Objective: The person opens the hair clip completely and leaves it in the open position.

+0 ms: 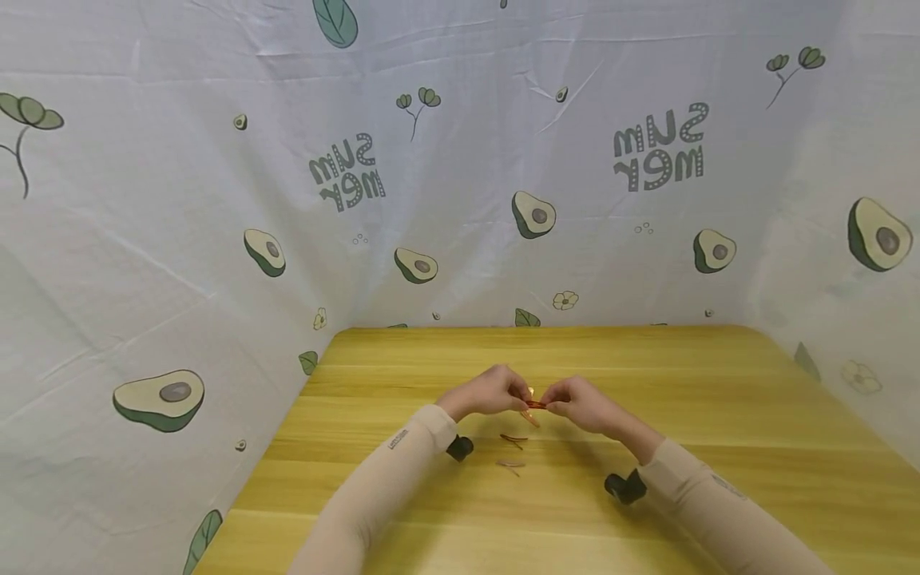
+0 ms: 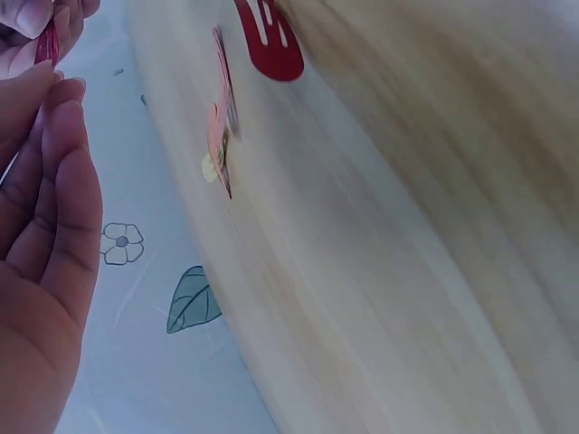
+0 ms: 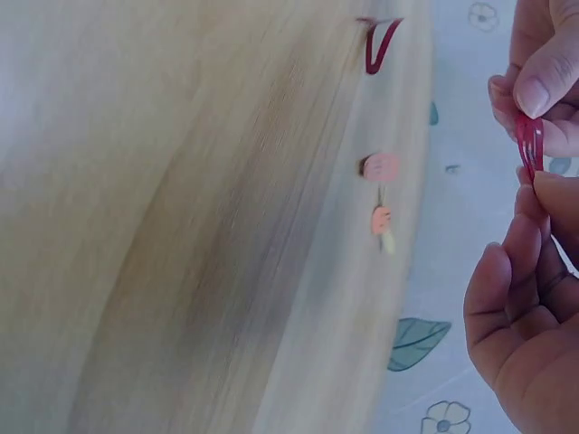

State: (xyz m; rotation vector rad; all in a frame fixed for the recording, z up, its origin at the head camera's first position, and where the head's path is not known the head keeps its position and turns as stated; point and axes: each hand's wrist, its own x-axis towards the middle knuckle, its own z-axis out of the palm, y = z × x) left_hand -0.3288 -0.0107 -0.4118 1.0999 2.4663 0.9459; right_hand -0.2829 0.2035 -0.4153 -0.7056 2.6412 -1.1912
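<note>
Between both hands is a red snap hair clip (image 3: 532,140). My left hand (image 1: 492,391) pinches one end with thumb and fingertips, while my right hand (image 1: 580,404) pinches the other. Just beneath it on the table lies an orange-pink hair clip (image 1: 533,418) with small decorations, also visible as a decorated clip (image 3: 381,217) in the right wrist view. Closer to the body, a dark red hair clip (image 1: 513,438) lies with its two arms spread. A pale pink hair clip (image 1: 511,464) sits nearest the body, its arms likewise apart.
The wooden table (image 1: 402,359) has its far edge against a white curtain (image 1: 460,184) printed with avocados and leaves. Black wrist devices (image 1: 460,448) hang below both sleeves, close over the tabletop.
</note>
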